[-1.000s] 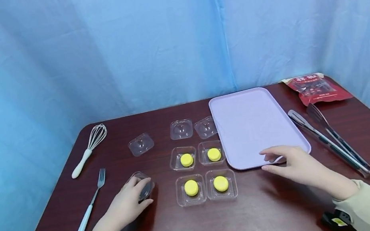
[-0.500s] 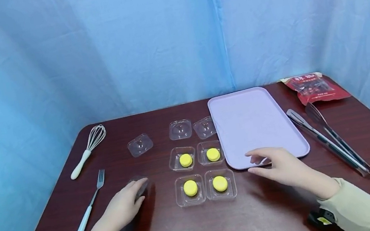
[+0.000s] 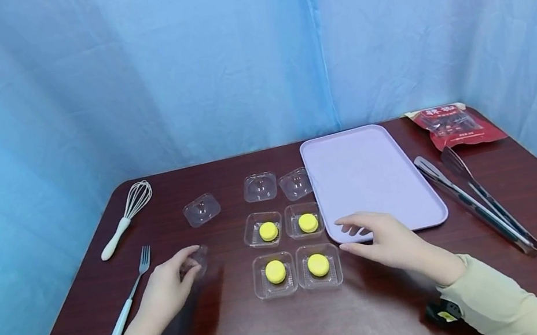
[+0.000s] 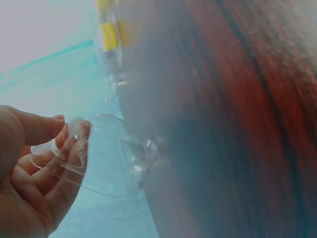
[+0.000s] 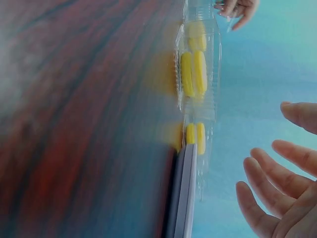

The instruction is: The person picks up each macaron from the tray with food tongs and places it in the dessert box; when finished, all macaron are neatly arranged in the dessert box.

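My left hand (image 3: 162, 293) pinches a clear plastic lid (image 4: 119, 158) between thumb and fingers, raised over the table at the left. In the head view much of that lid is hidden behind the fingers. My right hand (image 3: 388, 242) hovers with fingers spread and nothing in it, over the tray's near edge and right of the boxes. Between the hands, clear plastic boxes stand in two rows, each with one yellow macaron inside. One near box (image 3: 287, 286) holds a macaron (image 3: 275, 272); beside it, another macaron (image 3: 318, 265) sits closest to my right hand.
Three more clear lids lie behind the boxes, one lid (image 3: 202, 209) off to the left. A lilac tray (image 3: 370, 175) lies right of them. Metal tongs (image 3: 479, 201) and a red snack bag (image 3: 457, 126) are farther right. A fork (image 3: 131, 297) and whisk (image 3: 128, 216) lie left.
My left hand has lifted the lid off the table and turned it more upright. My right hand has moved left toward the boxes, still empty.
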Available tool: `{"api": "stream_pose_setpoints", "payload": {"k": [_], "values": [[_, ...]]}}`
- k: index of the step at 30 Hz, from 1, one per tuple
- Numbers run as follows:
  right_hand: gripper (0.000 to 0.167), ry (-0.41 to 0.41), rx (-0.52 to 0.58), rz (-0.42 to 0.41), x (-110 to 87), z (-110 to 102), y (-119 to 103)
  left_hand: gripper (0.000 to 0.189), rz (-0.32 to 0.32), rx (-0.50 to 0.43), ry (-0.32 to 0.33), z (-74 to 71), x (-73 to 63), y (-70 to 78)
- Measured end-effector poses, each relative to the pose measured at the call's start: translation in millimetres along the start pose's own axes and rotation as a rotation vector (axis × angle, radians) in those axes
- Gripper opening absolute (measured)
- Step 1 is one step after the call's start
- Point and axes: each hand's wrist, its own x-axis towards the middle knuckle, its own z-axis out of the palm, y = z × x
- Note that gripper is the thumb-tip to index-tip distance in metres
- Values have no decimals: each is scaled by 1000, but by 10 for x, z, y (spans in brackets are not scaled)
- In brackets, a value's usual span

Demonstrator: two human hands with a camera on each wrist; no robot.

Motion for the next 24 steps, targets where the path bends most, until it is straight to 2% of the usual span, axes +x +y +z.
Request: {"api": "stream_pose_setpoints", "payload": {"k": [7,11,18,24], "values": [[44,80,-92,-139,83,98,-21,35,-31,-111,133,-11,-13,11],[49,73,-131,-171,125,133,-15,34,-39,-208,167,2,10,67],[61,9,-131,-141,162,109,-64,35,-93,-440,134,33,122,229],[67,-11,-133,-171,223,76,-92,34,-116,-683,77,75,231,376]]}}
